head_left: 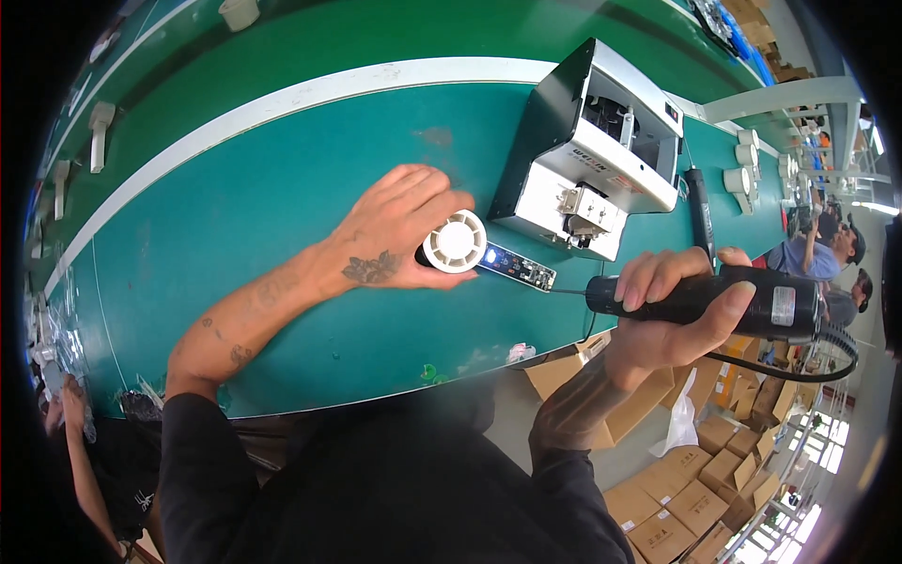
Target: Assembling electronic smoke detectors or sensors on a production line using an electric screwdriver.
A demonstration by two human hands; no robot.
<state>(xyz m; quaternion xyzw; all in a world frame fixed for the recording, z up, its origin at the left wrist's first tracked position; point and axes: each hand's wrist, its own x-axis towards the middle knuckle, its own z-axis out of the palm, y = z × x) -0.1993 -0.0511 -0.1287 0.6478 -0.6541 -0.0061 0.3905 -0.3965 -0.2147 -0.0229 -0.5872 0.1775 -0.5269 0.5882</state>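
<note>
Nearest, the right hand (672,315) has its grip closed around a black electric screwdriver (705,299), whose bit points left toward a small circuit board (519,267). Farther left, the left hand (399,230) presses on a white round fan (455,242) with fingers curled about it, on the green bench (235,226). Beyond stands a black-and-white machine (592,150).

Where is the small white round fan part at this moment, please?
In the head view, the white round fan part sits mid-frame on the green belt, held by the left hand, just left of the white machine.
</note>
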